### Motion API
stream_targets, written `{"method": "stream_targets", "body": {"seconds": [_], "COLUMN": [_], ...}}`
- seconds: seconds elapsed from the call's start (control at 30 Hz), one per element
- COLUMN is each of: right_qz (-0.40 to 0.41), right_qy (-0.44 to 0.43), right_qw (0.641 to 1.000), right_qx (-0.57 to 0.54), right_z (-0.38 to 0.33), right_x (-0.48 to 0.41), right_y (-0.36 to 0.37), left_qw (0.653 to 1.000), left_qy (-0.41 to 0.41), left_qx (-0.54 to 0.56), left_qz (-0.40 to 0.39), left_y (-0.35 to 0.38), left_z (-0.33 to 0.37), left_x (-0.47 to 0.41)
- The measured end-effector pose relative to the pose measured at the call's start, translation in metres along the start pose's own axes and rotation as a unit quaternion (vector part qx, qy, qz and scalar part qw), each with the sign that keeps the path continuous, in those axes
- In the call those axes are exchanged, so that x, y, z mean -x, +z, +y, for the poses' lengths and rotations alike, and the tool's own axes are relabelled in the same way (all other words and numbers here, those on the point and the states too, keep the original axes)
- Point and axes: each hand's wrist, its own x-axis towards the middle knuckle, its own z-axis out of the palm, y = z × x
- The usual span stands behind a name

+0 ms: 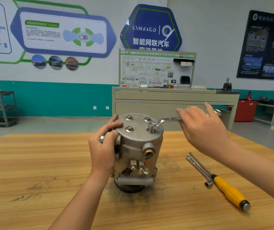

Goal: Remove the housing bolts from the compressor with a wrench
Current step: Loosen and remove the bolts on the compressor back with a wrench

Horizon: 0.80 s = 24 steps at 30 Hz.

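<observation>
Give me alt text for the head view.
A left hand grips a compressor standing on a wooden table while the right hand presses a wrench seated on a raised bolt on its top plate. Three other bolts sit low; a yellow-handled screwdriver and an L-shaped socket wrench lie nearby.

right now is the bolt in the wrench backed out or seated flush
Backed out: the bolt stands raised above the compressor end plate, shank showing.
</observation>
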Motion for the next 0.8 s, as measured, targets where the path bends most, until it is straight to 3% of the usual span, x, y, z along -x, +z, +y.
{"method": "stream_targets", "body": {"seconds": [0.2, 0.27, 0.33, 0.37, 0.43, 0.47, 0.5, 0.6, 0.67, 0.8], "right_qz": [-0.138, -0.138, -0.073, -0.04, 0.017, 0.017, -0.005, -0.175, -0.26, -0.302], "right_qy": [-0.184, -0.203, -0.132, -0.039, 0.146, 0.191, 0.195, 0.074, 0.043, 0.009], "right_qw": [0.971, 0.967, 0.981, 0.981, 0.94, 0.919, 0.923, 0.966, 0.958, 0.952], "right_qx": [-0.059, -0.071, -0.121, -0.184, -0.308, -0.345, -0.332, -0.174, -0.112, -0.043], "right_z": [-0.008, -0.013, -0.008, -0.004, 0.01, 0.016, 0.019, 0.012, 0.003, -0.013], "right_x": [-0.099, -0.11, -0.103, -0.098, -0.087, -0.078, -0.068, -0.029, -0.011, -0.003], "right_y": [0.044, 0.046, 0.042, 0.036, 0.017, 0.006, -0.006, -0.045, -0.062, -0.069], "left_qw": [1.0, 1.0, 1.0, 1.0, 1.0, 1.0, 1.0, 1.0, 1.0, 1.0], "left_qy": [0.021, 0.023, 0.02, 0.02, 0.016, 0.013, 0.011, 0.018, 0.02, 0.023], "left_qx": [-0.009, -0.004, 0.003, 0.004, 0.007, 0.009, 0.01, 0.004, -0.004, -0.022], "left_qz": [0.004, 0.01, 0.013, 0.013, 0.013, 0.013, 0.012, 0.011, 0.007, -0.003], "left_y": [0.005, 0.006, 0.005, 0.004, 0.003, 0.003, 0.004, 0.008, 0.011, 0.013], "left_z": [-0.002, -0.004, -0.004, -0.003, -0.003, -0.005, -0.006, -0.007, -0.005, -0.003], "left_x": [0.001, 0.002, 0.004, 0.004, 0.004, 0.004, 0.004, 0.003, 0.002, 0.003]}}
